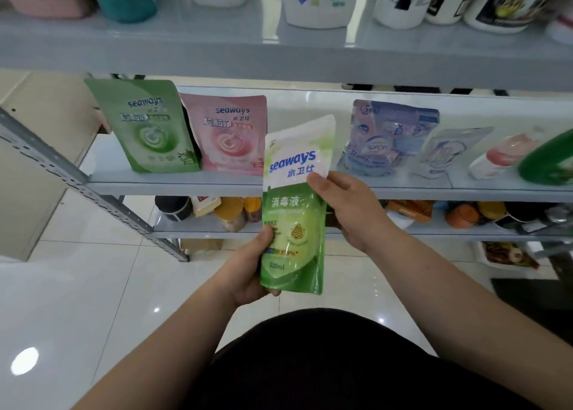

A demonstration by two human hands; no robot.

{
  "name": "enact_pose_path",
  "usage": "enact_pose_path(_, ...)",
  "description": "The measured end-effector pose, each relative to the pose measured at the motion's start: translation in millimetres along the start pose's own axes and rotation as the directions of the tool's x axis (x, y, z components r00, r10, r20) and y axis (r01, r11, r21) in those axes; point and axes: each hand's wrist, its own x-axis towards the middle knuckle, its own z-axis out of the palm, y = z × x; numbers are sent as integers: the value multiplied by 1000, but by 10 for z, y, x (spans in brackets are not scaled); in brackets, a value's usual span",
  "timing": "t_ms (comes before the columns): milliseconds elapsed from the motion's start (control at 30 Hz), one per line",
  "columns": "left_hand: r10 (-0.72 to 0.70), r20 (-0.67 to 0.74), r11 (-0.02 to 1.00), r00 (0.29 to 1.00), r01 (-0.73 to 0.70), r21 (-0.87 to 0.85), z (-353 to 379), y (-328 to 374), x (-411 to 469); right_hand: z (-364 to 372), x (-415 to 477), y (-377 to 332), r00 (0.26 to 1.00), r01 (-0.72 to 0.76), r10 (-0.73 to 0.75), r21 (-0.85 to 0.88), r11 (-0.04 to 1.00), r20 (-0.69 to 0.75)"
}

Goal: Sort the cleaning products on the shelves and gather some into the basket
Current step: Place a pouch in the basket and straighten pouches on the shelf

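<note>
Gripping glossy, seemingly soft green pouch (296, 206)

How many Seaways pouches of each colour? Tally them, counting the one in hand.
Green Seaways pouch: 1
Pink Seaways pouch: 1
White-and-green Seaways disinfectant pouch, gripped by left hand and right hand: 1
Total: 3

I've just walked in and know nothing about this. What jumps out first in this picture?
The green and white pouch held up mid-frame, the left hand gripping its lower left edge and the right hand pinching its right side. Behind it, a green pouch and a pink pouch stand side by side at the left of the middle shelf.
</note>
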Motion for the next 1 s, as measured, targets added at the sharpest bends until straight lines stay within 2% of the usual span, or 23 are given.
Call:
enact_pose_path(100,-4,29,1000,1000,4,-9,-146,54,-31,145,11,26,999,9,-10,-30,1000,-38)
enact_pose_path(167,6,-20,1000,1000,-5,16,-216,105,-70,210,28,73,997,0,-2,-25,1000,-78)
enact_pose_path(333,167,-138,982,976,-153,107,-353,128,-181,293,40,249,987,-82,62,-130,988,-150)
enact_pose_path(400,234,-148,956,961,-200,215,-393,152,-204,271,27,306,980,-146,121,-156,977,-160)
enact_pose_path(500,261,-174,911,949,-183,370,-413,199,-173,208,2,342,964,-235,208,-157,959,-168)
enact_pose_path(667,273,-154,813,950,-142,565,-389,336,52,69,136,361,943,-260,237,-69,963,-234)
enact_pose_path(733,292,-141,739,946,-130,661,-407,440,211,37,277,358,945,-233,218,-36,972,-243)
enact_pose_path(833,334,-142,537,932,-65,841,-482,596,480,-5,516,379,949,-169,151,-43,985,-276)
enact_pose_path(900,351,-143,415,926,-17,910,-559,700,671,-66,703,408,939,-145,86,-155,977,-333)
enact_pose_path(933,364,-154,341,919,22,940,-617,740,770,-104,791,417,936,-133,43,-237,962,-350)
enact_pose_path(1000,406,-157,91,900,131,987,-764,803,960,-189,957,402,929,-117,-6,-308,944,-371)
